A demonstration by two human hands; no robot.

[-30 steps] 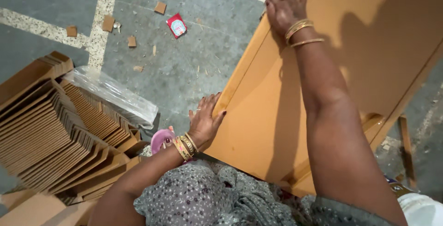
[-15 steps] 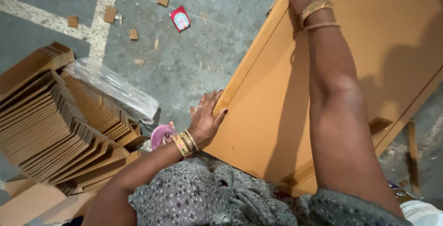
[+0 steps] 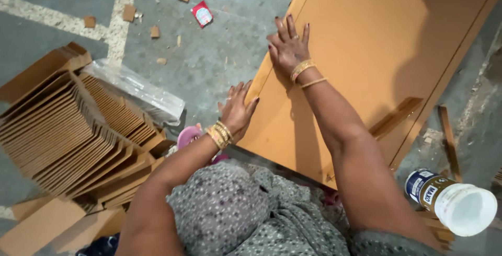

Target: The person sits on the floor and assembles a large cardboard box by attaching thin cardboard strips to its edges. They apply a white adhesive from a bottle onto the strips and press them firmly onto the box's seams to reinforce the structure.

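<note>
Resting flat on a large orange-brown cardboard sheet [image 3: 361,52], the right hand [image 3: 289,47] has its fingers spread and its palm down just inside the sheet's left edge, grasping nothing; gold bangles circle the wrist behind it. The left hand [image 3: 237,111] lies further down that same left edge, fingers stretched out and pressed against the fold where the sheet meets the floor [image 3: 219,47], its grip likewise released, with a stack of gold bangles at the wrist. The sheet itself lies slanted across the grey concrete floor, and a narrow folded flap shows near its lower right part. Left of the sheet, well apart from it, stands a fanned pile of flat folded cardboard pieces [image 3: 68,130], with a clear plastic wrapper [image 3: 136,91] lying along the pile's side nearest the sheet. Beyond the sheet's left edge, a small red packet [image 3: 202,14] lies on the floor among scattered cardboard scraps [image 3: 128,12]. Just beside the sheet's near left corner, under the left wrist, a pink object [image 3: 188,136] peeks out; what it is cannot be told. Off the sheet's lower right corner lies a tipped white plastic jar [image 3: 454,199] with a blue and brown label. A grey patterned garment covers the person's lap below the sheet's near edge.
</note>
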